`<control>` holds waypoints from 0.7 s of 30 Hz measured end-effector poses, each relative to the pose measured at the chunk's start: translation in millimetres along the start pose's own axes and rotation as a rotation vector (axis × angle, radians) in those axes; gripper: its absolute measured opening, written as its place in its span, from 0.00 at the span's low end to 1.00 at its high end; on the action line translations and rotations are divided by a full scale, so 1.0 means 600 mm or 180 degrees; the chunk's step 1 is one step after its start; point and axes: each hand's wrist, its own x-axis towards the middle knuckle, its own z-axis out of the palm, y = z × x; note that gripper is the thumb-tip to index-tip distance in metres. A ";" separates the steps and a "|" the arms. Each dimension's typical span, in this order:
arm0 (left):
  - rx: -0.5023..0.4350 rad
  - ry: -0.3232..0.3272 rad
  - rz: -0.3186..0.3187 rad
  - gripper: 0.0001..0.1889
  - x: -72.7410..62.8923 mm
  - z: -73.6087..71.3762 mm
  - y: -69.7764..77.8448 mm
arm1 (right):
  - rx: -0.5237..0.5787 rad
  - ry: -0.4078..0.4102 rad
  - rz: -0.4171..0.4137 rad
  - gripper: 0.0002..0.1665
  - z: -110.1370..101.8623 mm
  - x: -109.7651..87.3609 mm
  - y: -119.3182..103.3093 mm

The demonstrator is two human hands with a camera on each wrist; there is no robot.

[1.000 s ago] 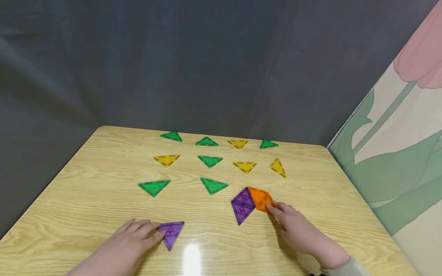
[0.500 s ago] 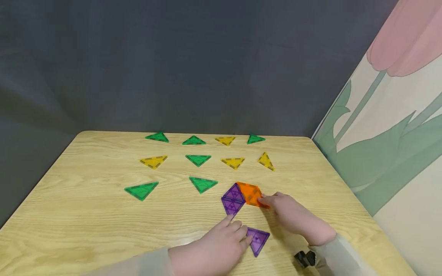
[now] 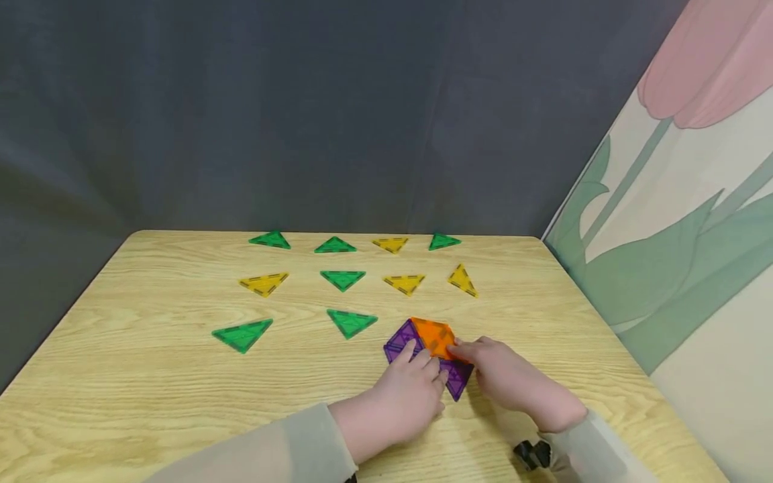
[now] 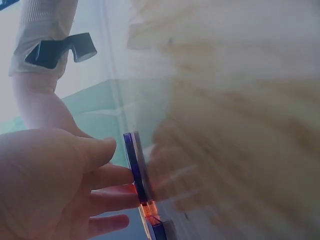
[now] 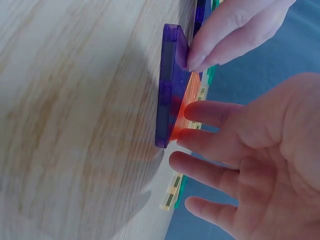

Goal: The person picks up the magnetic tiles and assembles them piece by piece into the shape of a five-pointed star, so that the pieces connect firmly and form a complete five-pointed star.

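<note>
In the head view, two joined purple triangle magnetic tiles (image 3: 399, 337) lie against an orange tile (image 3: 433, 335). Another purple triangle tile (image 3: 457, 379) sits along the orange tile's near edge. My left hand (image 3: 406, 399) reaches over the purple tiles, its fingertips touching them and covering part of where they meet. Straight fingers show in the left wrist view, beside the purple tile's edge (image 4: 137, 170). My right hand (image 3: 513, 376) rests its fingertips on the orange tile's right side. Its fingers are extended in the right wrist view, touching the orange tile (image 5: 186, 107) behind the purple one.
Green triangle tiles (image 3: 351, 323) and yellow triangle tiles (image 3: 404, 284) lie spaced out in rows across the wooden table (image 3: 151, 376). A dark curtain (image 3: 302, 121) hangs behind it. On the right stands a panel with printed tulips (image 3: 682, 268).
My left hand has carried the single purple tile rightward from the near left, then up against the orange tile. The right hand stays at the orange tile. The head view has shifted slightly.
</note>
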 end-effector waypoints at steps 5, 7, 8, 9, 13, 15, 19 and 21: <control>-0.0294 -0.0070 -0.0036 0.28 -0.002 0.000 -0.010 | 0.0036 -0.0041 0.0045 0.30 0.000 0.004 -0.005; -0.0547 -0.0098 -0.0051 0.28 -0.009 0.000 -0.019 | 0.0032 -0.0027 0.0053 0.30 0.003 0.005 -0.006; -0.0668 -0.0090 -0.0068 0.28 -0.014 0.000 -0.025 | 0.0031 -0.0021 0.0057 0.30 0.004 0.005 -0.007; -0.0780 -0.0077 -0.0096 0.29 -0.021 -0.001 -0.034 | 0.0019 -0.0016 0.0054 0.31 0.005 0.005 -0.008; -0.1070 0.0095 -0.0305 0.28 -0.068 -0.013 -0.085 | -0.0029 -0.0005 0.0001 0.31 0.007 0.003 -0.009; -0.1178 0.0202 -0.0435 0.27 -0.100 -0.015 -0.115 | -0.0057 -0.0024 -0.0031 0.31 0.006 0.002 -0.009; -0.1359 0.0379 -0.0679 0.27 -0.177 -0.015 -0.162 | -0.0048 -0.0055 -0.0044 0.30 0.002 0.000 -0.002; -0.1385 0.0488 -0.0813 0.26 -0.217 -0.011 -0.181 | -0.0041 -0.0078 -0.0020 0.29 0.000 0.000 0.002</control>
